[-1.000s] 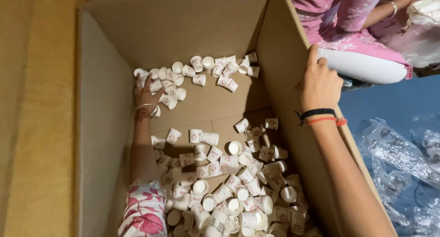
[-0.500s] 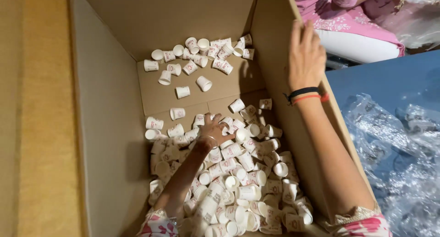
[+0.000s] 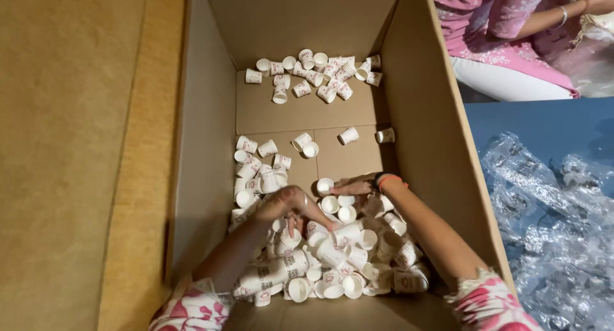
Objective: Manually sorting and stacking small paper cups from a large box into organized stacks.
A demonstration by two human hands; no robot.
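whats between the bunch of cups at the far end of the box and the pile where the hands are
In the head view, mostly bare cardboard floor separates the far cluster of cups from the near pile. Three loose cups lie on that stretch, nearer the pile.

Small paper cups [image 3: 332,241] lie heaped in the near end of the cardboard box [image 3: 435,145], with plastic wrap [image 3: 550,209] outside to its right.

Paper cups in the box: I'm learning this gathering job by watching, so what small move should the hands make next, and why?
Probably close the right hand on the loose cup at its fingertips. Both hands are down in the cardboard box, the left hand already among the near pile of cups, and that cup lies just apart from the pile.
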